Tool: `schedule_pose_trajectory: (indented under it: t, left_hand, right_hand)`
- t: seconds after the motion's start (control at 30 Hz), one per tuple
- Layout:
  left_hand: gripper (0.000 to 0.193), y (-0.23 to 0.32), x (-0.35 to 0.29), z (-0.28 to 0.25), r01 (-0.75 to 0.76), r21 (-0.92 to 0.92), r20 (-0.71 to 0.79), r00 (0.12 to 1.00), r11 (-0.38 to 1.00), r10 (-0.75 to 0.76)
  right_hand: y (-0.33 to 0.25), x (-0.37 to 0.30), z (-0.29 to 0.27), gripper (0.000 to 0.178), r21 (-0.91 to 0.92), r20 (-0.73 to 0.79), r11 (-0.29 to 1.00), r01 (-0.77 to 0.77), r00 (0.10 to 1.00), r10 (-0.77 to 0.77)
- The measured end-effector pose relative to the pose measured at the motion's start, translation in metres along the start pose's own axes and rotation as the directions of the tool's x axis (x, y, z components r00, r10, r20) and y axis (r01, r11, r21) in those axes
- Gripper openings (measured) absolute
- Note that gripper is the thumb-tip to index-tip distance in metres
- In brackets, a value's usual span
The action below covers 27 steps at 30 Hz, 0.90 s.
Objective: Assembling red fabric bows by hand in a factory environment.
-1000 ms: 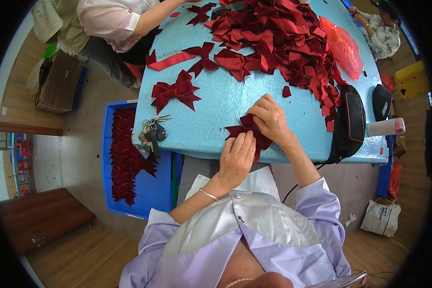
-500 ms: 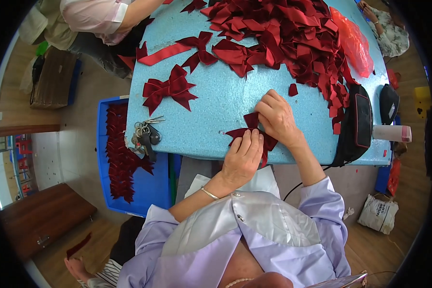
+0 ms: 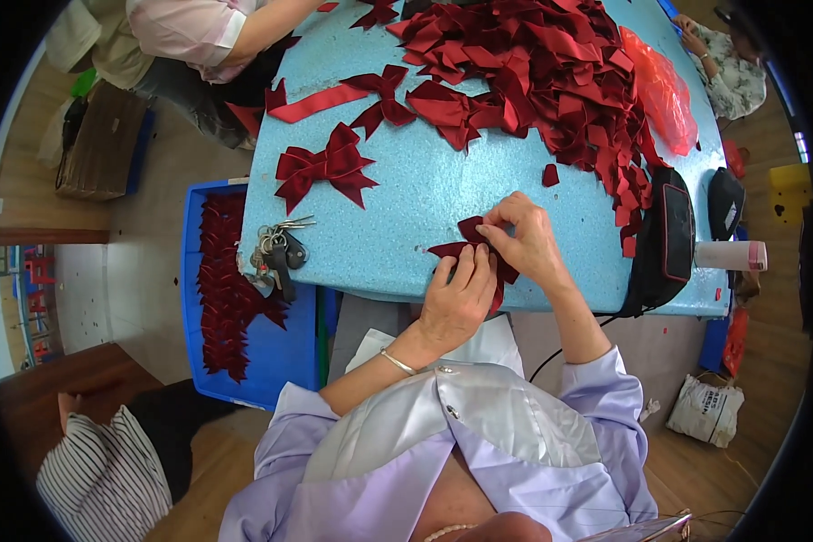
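A dark red velvet bow lies near the front edge of the blue table, partly covered by both hands. My left hand presses its fingers together over the bow's lower middle. My right hand pinches the bow's upper part between thumb and forefinger. The two hands' fingertips are close together, hiding the bow's centre. To the left on the table lies a finished-looking red bow, with another bow and a red ribbon strip behind it.
A heap of red ribbon pieces spreads over the table's far side, beside a red plastic bag. Keys lie at the left edge. A blue crate holds rows of bows. A black pouch and paper roll sit right.
My right hand has shifted slightly down and its fingers now pinch the bow's upper part. The left hand stays nearly in place. A person in stripes has moved further into view at lower left.
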State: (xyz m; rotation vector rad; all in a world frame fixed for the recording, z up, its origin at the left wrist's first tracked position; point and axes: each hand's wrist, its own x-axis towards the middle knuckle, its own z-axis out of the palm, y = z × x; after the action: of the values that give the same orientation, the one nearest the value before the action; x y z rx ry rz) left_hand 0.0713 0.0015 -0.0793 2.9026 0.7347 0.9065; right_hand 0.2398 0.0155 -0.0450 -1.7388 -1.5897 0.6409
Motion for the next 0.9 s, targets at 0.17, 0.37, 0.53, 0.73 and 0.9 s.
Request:
schedule_pose_trajectory:
  t: [0.17,0.37,0.53,0.73,0.9]
  left_hand:
    - [0.038,-0.004,-0.009,-0.009,0.066,0.039,-0.001,0.998,0.997,-0.066]
    - [0.032,0.014,-0.013,0.0,0.103,0.005,-0.178,0.979,0.995,-0.1]
    - [0.026,0.016,-0.013,0.003,0.105,-0.015,-0.253,0.962,0.994,-0.106]
    - [0.021,0.017,-0.011,0.006,0.086,-0.198,-0.157,0.981,0.976,-0.118]
    - [0.023,0.012,-0.011,-0.004,0.046,-0.155,-0.216,0.973,0.987,-0.08]
  right_hand:
    - [0.006,0.003,0.02,0.016,0.014,-0.053,0.996,0.093,0.994,-0.093]
    - [0.022,-0.012,0.018,0.014,-0.015,-0.049,0.992,0.124,0.991,-0.125]
    - [0.022,-0.016,0.013,0.013,0.015,-0.026,0.988,0.154,0.988,-0.154]
    - [0.018,-0.02,0.025,0.013,-0.087,-0.211,0.978,0.191,0.956,-0.205]
    - [0.009,-0.011,0.029,0.013,-0.116,-0.074,0.935,0.335,0.936,-0.344]
